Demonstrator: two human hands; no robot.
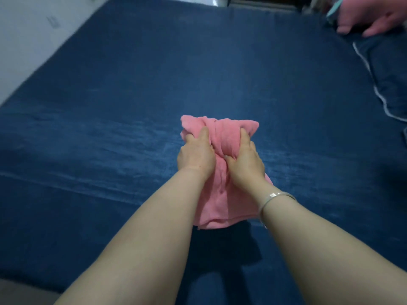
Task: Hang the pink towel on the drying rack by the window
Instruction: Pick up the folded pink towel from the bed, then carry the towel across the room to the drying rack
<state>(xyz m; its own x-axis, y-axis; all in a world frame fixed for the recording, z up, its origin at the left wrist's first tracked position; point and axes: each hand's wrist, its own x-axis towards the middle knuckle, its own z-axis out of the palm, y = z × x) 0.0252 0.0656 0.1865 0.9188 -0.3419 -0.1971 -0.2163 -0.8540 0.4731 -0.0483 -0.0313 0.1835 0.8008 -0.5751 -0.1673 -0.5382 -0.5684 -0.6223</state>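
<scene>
The pink towel (222, 137) is bunched up between both of my hands, held just above a blue bed sheet. My left hand (196, 154) grips its left side, fingers closed into the cloth. On its right side my right hand (244, 158) is closed on the cloth; a silver bracelet circles that wrist. The towel's lower part hangs down between my forearms and casts a dark shadow on the sheet. No drying rack or window is in view.
The blue bed (132, 84) fills most of the view. A dark blue pillow with white piping (387, 84) lies at the right edge. A pink plush object (372, 16) sits at the top right corner. A white wall (33, 36) borders the bed's left side.
</scene>
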